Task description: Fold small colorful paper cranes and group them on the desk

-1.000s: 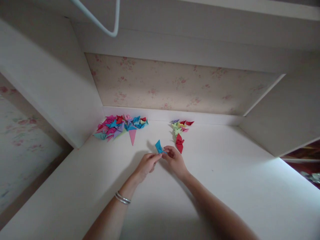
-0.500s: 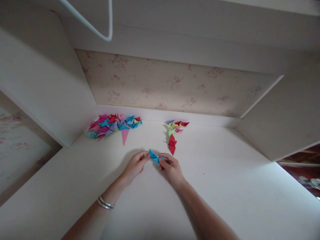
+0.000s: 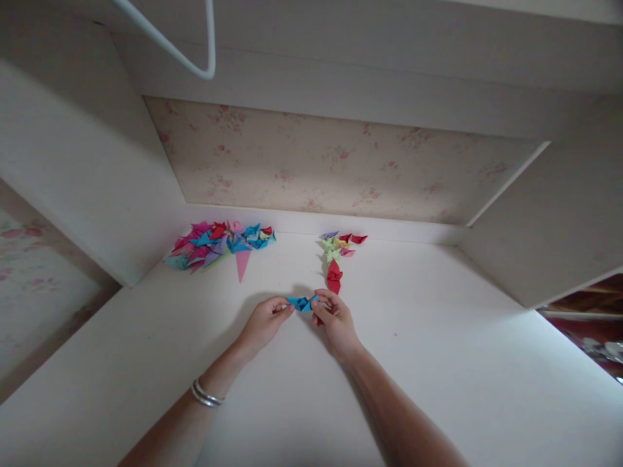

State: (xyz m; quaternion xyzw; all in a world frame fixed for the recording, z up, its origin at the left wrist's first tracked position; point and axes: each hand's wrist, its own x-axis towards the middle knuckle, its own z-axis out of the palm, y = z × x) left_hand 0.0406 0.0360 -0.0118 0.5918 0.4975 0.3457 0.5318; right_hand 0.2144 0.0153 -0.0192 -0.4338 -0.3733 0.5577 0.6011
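Both hands hold a blue origami crane (image 3: 302,303) just above the white tabletop. My left hand (image 3: 265,321) pinches its left tip between thumb and fingers. At the other end, my right hand (image 3: 337,322) grips the right tip, covering part of it. The crane lies nearly level between them, its folded middle in view. Just beyond my right hand is a red origami piece (image 3: 334,277), its near point partly behind the fingers. Touching or close to that sits a small group of green, yellow, red, pink and purple folded pieces (image 3: 332,250).
A larger heap of colourful folded paper pieces (image 3: 214,243) lies at the back left, with a pink point (image 3: 242,266) jutting toward me. White side panels and a floral wall (image 3: 287,162) enclose the white table (image 3: 428,363). A white cable (image 3: 195,68) hangs at upper left.
The blue crane has turned from slanting down to the right to nearly level. My right hand has moved slightly up and away from me; my left hand stays almost in place.
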